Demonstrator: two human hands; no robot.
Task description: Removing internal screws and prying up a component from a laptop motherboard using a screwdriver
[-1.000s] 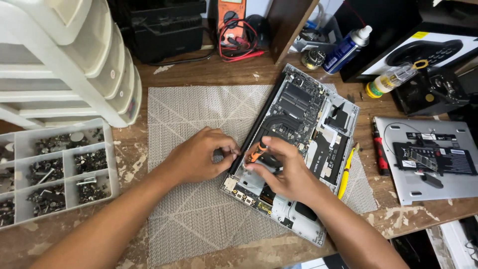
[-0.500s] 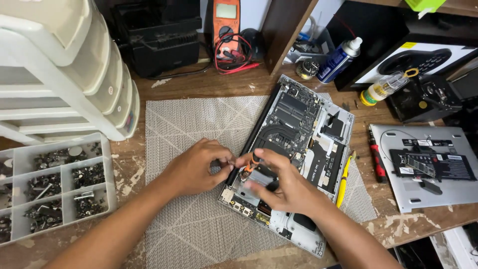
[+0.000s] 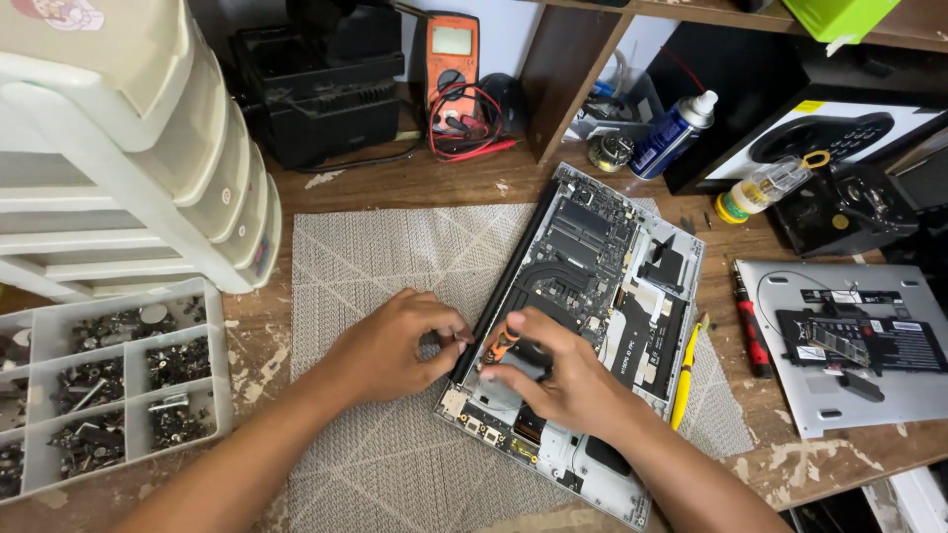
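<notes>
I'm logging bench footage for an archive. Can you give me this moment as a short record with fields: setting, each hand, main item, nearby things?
setting: wooden workbench with a grey mat
main item: opened laptop, bottom cover off, circuit boards showing
left hand: on the mat at the laptop's hinge edge, fingers pinched on something small and dark
right hand: over the laptop's inside, holding an orange-handled tool
left of mat: compartment tray of screws, white plastic drawers
right of laptop: yellow tool, red screwdriver, removed cover panel
back: multimeter, spray can

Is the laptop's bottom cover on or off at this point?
Off. The laptop lies with circuit boards and heat pipes exposed under both hands; a grey cover panel lies separately on its right.
</notes>
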